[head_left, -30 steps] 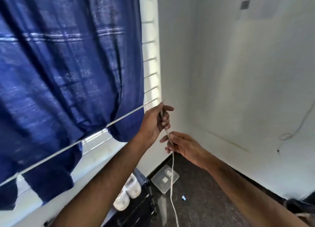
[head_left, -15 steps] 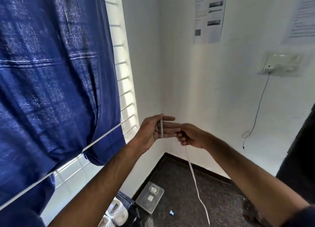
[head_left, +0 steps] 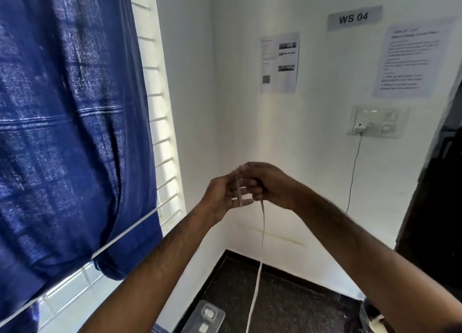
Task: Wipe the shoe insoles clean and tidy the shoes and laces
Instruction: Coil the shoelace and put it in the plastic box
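Observation:
A long white shoelace (head_left: 260,262) hangs from my two hands down toward the dark floor. My left hand (head_left: 225,195) is held up with palm facing right and fingers extended, and the lace runs across those fingers in a loop. My right hand (head_left: 267,182) pinches the lace just above the left fingers, with its fingers curled. Both hands meet at chest height in front of the white wall corner. No shoes or insoles are in view.
A blue curtain (head_left: 70,132) hangs at the left over a barred window. A clear plastic container (head_left: 206,319) lies on the dark floor (head_left: 300,302) below. A switchboard (head_left: 375,122) with a cable, and papers, are on the wall. A dark doorway (head_left: 440,182) stands at the right.
My view has tilted up, so the shoes at the bottom left have left the frame. My right hand has risen over the left fingers, carrying the lace round them.

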A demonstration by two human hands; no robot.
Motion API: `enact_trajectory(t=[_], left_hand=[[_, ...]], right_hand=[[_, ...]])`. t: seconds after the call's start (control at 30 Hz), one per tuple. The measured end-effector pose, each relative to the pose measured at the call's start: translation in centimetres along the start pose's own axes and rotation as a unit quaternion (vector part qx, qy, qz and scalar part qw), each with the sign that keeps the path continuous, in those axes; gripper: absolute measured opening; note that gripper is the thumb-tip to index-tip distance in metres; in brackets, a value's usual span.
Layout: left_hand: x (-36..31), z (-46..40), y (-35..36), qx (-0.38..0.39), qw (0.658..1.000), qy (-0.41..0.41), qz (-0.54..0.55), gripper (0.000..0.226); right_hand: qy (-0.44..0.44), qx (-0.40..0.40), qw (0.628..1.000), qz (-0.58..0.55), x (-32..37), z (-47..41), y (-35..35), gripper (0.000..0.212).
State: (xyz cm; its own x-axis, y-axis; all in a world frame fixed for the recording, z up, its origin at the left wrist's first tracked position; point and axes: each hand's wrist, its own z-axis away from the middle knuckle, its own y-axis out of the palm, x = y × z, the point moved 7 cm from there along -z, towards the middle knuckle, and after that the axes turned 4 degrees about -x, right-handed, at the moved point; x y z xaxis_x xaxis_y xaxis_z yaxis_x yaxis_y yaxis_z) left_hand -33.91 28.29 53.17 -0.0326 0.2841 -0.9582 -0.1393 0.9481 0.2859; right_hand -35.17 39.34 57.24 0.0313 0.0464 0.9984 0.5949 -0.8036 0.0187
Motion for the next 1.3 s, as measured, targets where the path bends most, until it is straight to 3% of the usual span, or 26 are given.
enact_trajectory(t=[0.13, 0.37, 0.6, 0.97, 1.07, 1.13, 1.3], left_hand=[[-1.6, -1.2, 1.3, 0.017, 0.999, 0.031, 0.036, 0.039], [2.0, -1.1, 1.4, 0.021, 0.999, -0.005, 0.045, 0.044], [1.2, -1.1, -0.3, 0.005, 0.998, 0.015, 0.053, 0.025], [2.1, -1.2, -2.6, -0.075, 0.995, 0.016, 0.069, 0.029], [2.3, -0.9, -2.6, -0.056, 0.997, -0.008, 0.052, 0.035], [2.8, -0.6, -2.5, -0.034, 0.999, -0.022, 0.018, 0.039], [5.7, -0.1, -2.2, 0.003, 0.997, -0.075, -0.026, 0.045]], right_hand=[[-0.003, 0.021, 1.0, 0.02, -3.4, 2.3, 0.2, 0.016], [-0.036, -0.056, 0.998, 0.018, -3.2, 1.7, -2.7, 0.017], [0.017, 0.01, 0.998, 0.066, -9.6, 2.5, -2.2, 0.022], [0.101, 0.086, 0.991, 0.03, -17.7, 2.8, -1.2, 0.036], [0.168, 0.025, 0.985, 0.04, -18.5, 1.3, -2.9, 0.033], [0.218, -0.038, 0.975, -0.011, -17.8, -0.2, -4.3, 0.034], [0.185, -0.078, 0.974, -0.102, -10.5, -4.4, -5.4, 0.026]])
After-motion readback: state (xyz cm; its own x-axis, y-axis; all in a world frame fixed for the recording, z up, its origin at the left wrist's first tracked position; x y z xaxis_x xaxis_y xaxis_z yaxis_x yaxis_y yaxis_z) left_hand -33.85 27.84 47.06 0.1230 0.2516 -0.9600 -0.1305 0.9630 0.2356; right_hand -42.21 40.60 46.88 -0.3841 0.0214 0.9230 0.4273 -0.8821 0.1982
